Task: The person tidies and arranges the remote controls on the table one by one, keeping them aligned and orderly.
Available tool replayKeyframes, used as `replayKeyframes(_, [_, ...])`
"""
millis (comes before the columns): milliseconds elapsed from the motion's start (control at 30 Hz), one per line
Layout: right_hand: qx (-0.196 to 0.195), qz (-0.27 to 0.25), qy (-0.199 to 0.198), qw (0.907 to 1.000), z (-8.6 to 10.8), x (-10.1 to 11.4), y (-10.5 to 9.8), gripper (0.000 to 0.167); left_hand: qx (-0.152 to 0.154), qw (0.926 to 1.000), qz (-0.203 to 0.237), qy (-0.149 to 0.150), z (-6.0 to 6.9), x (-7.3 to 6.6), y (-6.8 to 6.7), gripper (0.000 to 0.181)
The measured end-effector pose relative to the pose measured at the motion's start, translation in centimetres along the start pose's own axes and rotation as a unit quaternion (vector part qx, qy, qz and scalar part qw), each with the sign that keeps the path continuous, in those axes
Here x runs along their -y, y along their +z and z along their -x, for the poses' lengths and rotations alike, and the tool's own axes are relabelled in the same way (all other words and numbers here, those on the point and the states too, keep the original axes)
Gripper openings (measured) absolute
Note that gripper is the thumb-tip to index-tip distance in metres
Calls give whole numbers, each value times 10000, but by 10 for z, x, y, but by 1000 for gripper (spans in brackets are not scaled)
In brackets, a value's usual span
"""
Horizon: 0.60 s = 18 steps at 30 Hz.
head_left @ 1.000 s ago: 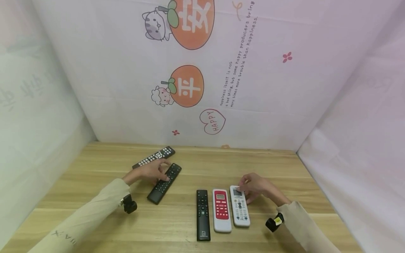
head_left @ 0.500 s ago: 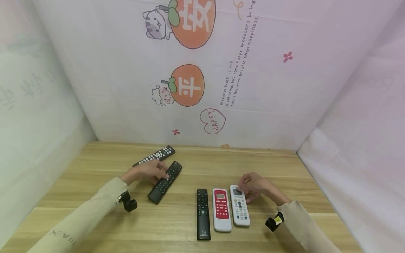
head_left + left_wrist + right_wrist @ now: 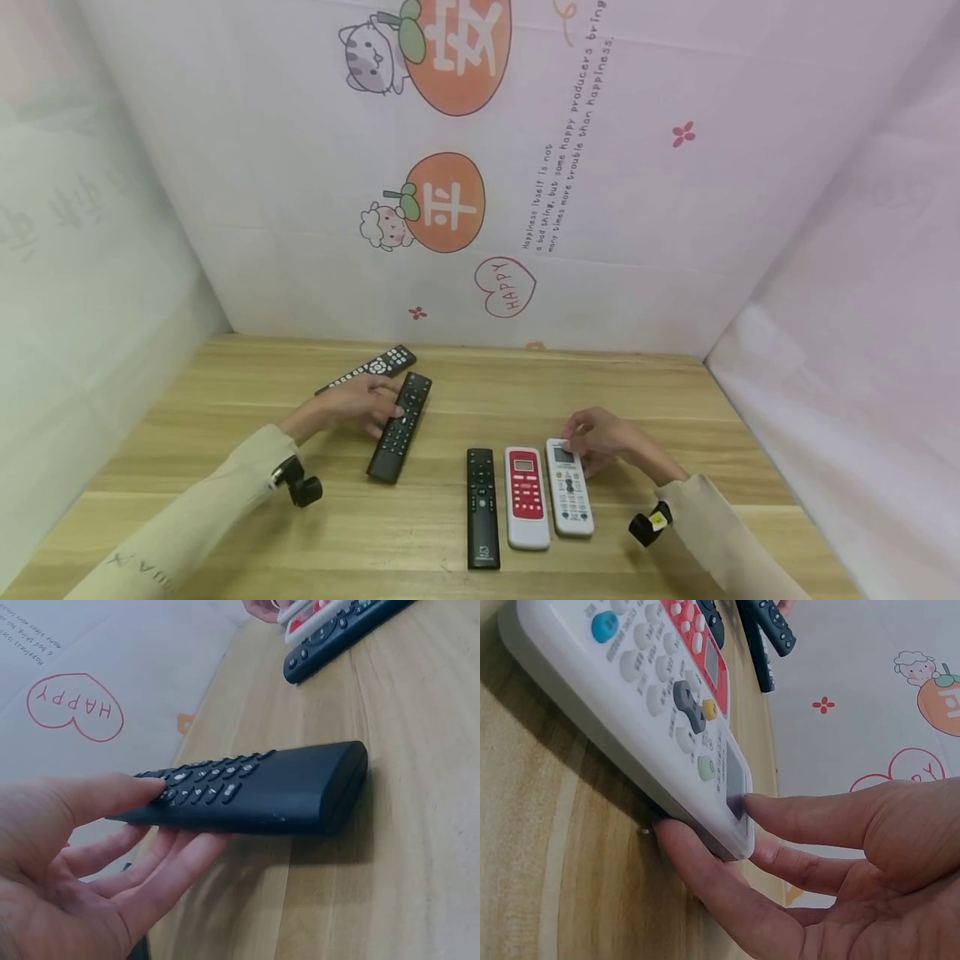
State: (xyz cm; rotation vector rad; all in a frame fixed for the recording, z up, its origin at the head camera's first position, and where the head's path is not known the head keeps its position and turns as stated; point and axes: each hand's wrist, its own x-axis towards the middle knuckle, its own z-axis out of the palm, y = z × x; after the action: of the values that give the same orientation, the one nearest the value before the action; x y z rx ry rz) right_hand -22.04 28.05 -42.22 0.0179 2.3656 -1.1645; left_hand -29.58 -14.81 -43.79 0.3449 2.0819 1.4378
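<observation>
My left hand (image 3: pixel 358 402) pinches a black remote control (image 3: pixel 399 429), thumb on its buttons and fingers underneath. In the left wrist view this remote (image 3: pixel 277 791) is held above the wooden table, with a shadow below it. At the right, my right hand (image 3: pixel 609 437) grips the top end of a white remote control (image 3: pixel 570 492). The right wrist view has the thumb on that remote's screen (image 3: pixel 736 784) and other fingers at its side and end. Left of it lie a red-and-white remote (image 3: pixel 527 500) and a second black remote (image 3: pixel 482 508), side by side.
Behind my left hand lies a black remote with white buttons (image 3: pixel 386 363), partly hidden by the hand. Printed white cloth walls (image 3: pixel 600 300) rise at the back and both sides of the wooden table (image 3: pixel 300 550).
My left hand has turned the black remote to a steeper angle, its lower end swinging right and its upper end moving slightly away. The right hand and the row of remotes stay put.
</observation>
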Motion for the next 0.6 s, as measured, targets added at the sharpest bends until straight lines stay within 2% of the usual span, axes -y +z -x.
replayKeyframes(233, [194, -140, -27, 9997, 0, -3, -4, 18, -43, 9986, 455, 279, 4, 0, 0, 68])
replayKeyframes(400, [241, -172, -47, 9996, 0, -2, -5, 18, -133, 9971, 663, 342, 5, 0, 4, 71])
replayKeyframes(600, [232, -211, 14, 9995, 0, -1, -5, 18, -97, 9956, 781, 515, 8, 2, 13, 86])
